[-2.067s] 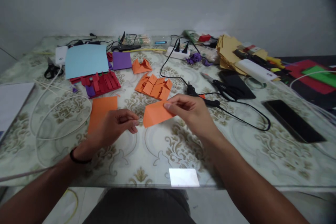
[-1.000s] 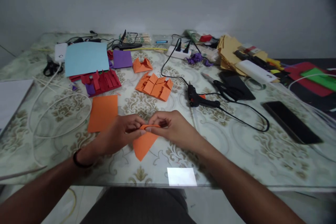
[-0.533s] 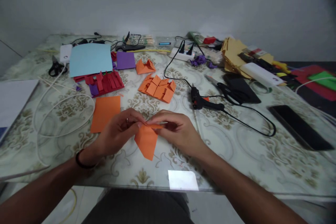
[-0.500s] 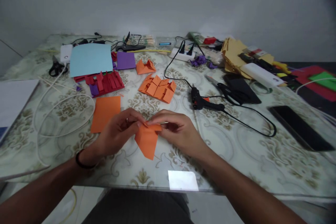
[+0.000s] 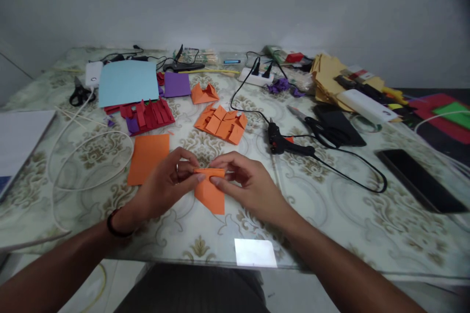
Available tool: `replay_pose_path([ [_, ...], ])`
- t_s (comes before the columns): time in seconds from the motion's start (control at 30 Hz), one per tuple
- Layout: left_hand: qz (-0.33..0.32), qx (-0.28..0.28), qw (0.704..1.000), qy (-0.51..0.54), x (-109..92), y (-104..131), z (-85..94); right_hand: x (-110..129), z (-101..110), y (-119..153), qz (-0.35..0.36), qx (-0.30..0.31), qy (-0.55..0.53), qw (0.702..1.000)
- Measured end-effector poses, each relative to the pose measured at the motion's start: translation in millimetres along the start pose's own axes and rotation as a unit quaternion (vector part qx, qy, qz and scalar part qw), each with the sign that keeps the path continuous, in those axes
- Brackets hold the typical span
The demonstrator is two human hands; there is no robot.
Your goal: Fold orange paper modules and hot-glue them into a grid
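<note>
Since about two seconds earlier, the left hand had moved in to join the right hand on a piece of folded orange paper, which before was held by the right hand alone. From half a second before, the paper's lower end had swung slightly to the right.

At the far left, a white sheet lay on the patterned tabletop. Beyond it were a small pair of scissors and a white device with a cable looping toward the near edge. Next came a light blue sheet, behind red folded paper. Nearer the person, a flat orange sheet lay just beside the left hand, which wore a ring and had a dark band at its wrist. A purple square lay farther back.

At centre, the folded orange paper was near the front of the table, pinched by both hands along its top edge, thumbs on the near side, its lower part hanging toward the person. Two folded orange pieces sat behind it. The right hand's fingertips were close to the left's.

Farther right lay a black glue gun, large scissors and a dark phone.
</note>
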State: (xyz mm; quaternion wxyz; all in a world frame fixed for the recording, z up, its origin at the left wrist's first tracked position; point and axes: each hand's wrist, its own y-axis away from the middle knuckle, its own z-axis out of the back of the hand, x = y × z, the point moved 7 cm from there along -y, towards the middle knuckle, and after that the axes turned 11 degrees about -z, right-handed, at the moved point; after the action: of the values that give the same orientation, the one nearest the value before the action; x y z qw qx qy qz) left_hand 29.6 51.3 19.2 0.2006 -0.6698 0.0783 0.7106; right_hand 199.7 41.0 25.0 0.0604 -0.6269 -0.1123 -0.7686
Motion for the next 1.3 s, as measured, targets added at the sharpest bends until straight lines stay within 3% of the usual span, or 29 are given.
replay_pose_path([
  [0.13, 0.033, 0.049, 0.997, -0.048, 7.1, -0.3, -1.3, -2.0, -0.5, -1.4, -0.006, 0.006, 0.010, 1.000],
  [0.33, -0.008, 0.057, 0.988, -0.146, -5.0, -2.9, 2.5, -10.3, 0.0, -5.0, -0.038, 0.009, 0.009, 0.999],
  [0.6, -0.006, 0.078, 0.983, -0.164, -1.6, -0.8, 3.8, -7.4, -2.4, -4.4, -0.035, 0.018, 0.008, 0.999],
  [0.8, -0.039, 0.089, 0.977, -0.188, -7.8, -2.0, -0.1, -10.8, -4.7, -4.7, -0.039, 0.027, 0.016, 0.999],
  [1.3, -0.017, 0.092, 0.978, -0.187, -4.2, 0.0, 0.6, -10.1, -8.0, -6.3, -0.034, 0.048, 0.063, 0.996],
])
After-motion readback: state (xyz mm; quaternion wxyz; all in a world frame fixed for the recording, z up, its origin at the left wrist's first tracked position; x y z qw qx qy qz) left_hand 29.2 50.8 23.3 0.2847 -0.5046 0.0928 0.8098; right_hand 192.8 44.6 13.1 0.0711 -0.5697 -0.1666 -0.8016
